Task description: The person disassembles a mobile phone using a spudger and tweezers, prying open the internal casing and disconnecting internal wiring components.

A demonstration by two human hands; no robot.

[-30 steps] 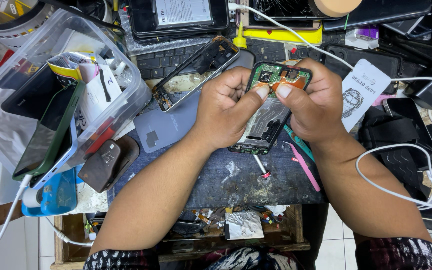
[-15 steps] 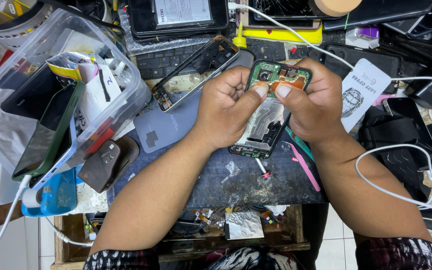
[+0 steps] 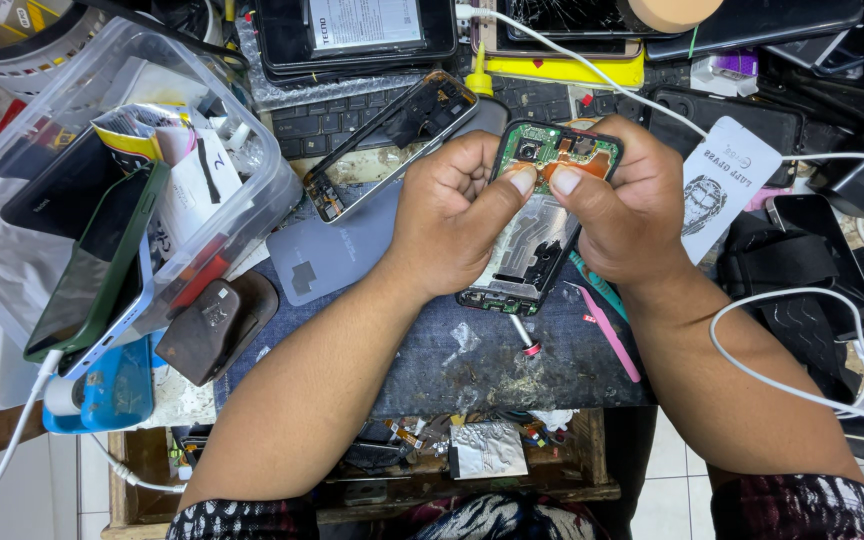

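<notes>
At the far left a clear plastic tub [image 3: 12, 215] is sitting on the bench [image 3: 472, 375], holding papers and dark phone parts, and a phone in a green case [image 3: 92, 270] is leaning against its near wall. Just right of the tub a brown pouch [image 3: 214, 328] is lying on the dark mat, with a grey back cover [image 3: 327, 255] resting flat beside it. Above that cover an empty phone frame [image 3: 384, 145] is lying at a slant across a black keyboard [image 3: 327, 125].

In the middle the left hand [image 3: 452, 215] is curling around the left edge of an opened phone [image 3: 532, 245], its grip closed on the body and its thumb pressing down near the green circuit board at the top. The opened phone is being held just above the bench, top end pointing away, between both hands. The right hand [image 3: 622, 205] is gripping the phone's right edge, its thumb meeting the left thumb on the orange flex strip.

Below the phone a small red-tipped screwdriver [image 3: 522, 338] is lying on the mat, with pink tweezers [image 3: 607, 330] just right of it. Further right a white cable [image 3: 762, 375] is looping over the right forearm, near a white card [image 3: 717, 185].
</notes>
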